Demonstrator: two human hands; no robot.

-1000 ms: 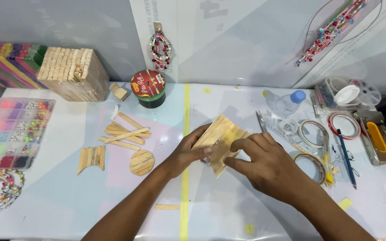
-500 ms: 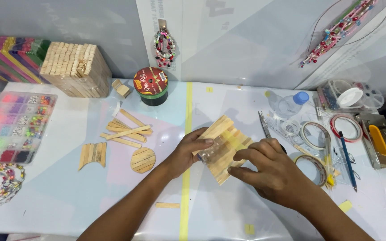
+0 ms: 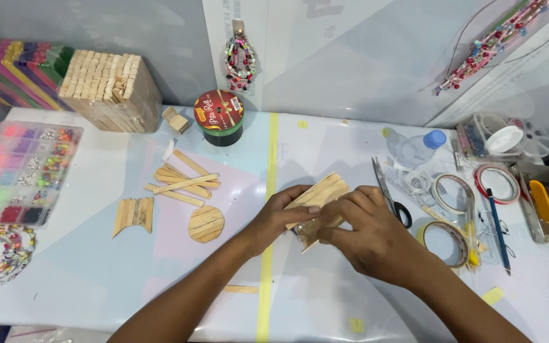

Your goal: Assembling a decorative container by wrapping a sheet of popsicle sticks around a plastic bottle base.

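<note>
Compared w/ 0.5 s ago: stick panel [image 3: 323, 189] was tilted up more on edge, less of its face showing, and both hands closed in tighter. Left hand [image 3: 281, 216] pinched the panel's near-left edge, thumb on top. Right hand [image 3: 366, 232] curled over the lower right part; its grip looked pressed on the panel, fingertips partly hidden. Panel sat above the table [image 3: 96, 279] centre, at 3 o'clock from the round stick disc [image 3: 206, 223]. I judged: repositioning, work on the panel ongoing.
</note>
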